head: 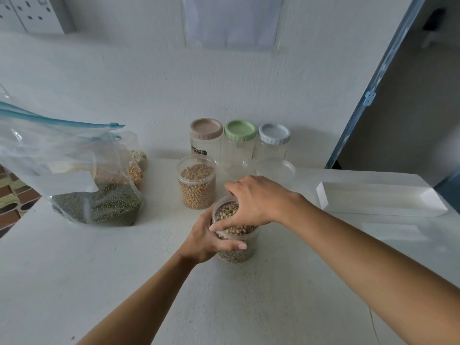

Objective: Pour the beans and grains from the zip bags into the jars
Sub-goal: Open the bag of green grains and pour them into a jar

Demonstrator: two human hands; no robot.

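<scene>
A clear jar of pale speckled beans [236,252] stands near the middle of the white table [99,282]. My left hand [211,237] grips its side. My right hand [256,202] curls over its top, fingers round the rim or a clear lid; I cannot tell which. Behind it stands a lidless jar of round yellow beans [197,181]. At the left a zip bag of green beans [99,202] stands upright with its blue zip on top. Bags of corn [135,174] and pale grain [138,155] show behind it.
Three empty jars stand by the wall with a tan lid [206,129], a green lid [240,130] and a blue-grey lid [274,133]. A clear loose lid [276,170] lies beside them. A long white box [380,199] lies at the right.
</scene>
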